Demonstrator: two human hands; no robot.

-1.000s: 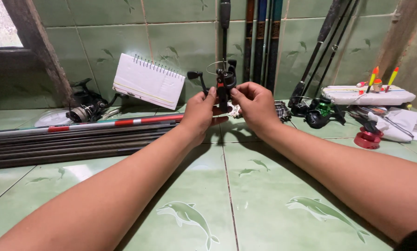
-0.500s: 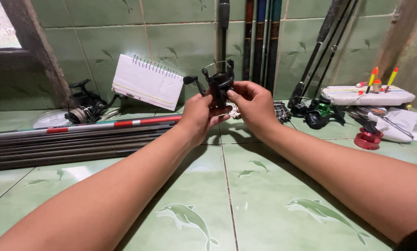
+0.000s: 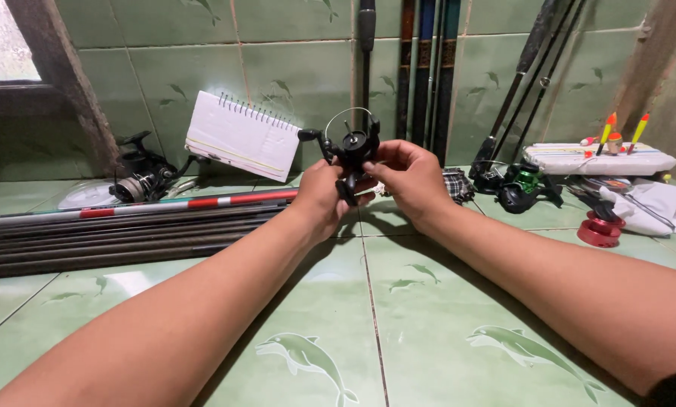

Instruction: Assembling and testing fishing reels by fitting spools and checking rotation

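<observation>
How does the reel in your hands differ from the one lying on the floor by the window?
The held reel is up off the floor, gripped by the left hand and right hand; the floor reel lies untouched on the tiles beside the rods. The held reel looks all black, with its thin wire bail arching on top; the floor reel shows a silvery spool. Both are spinning reels with dark bodies.
</observation>
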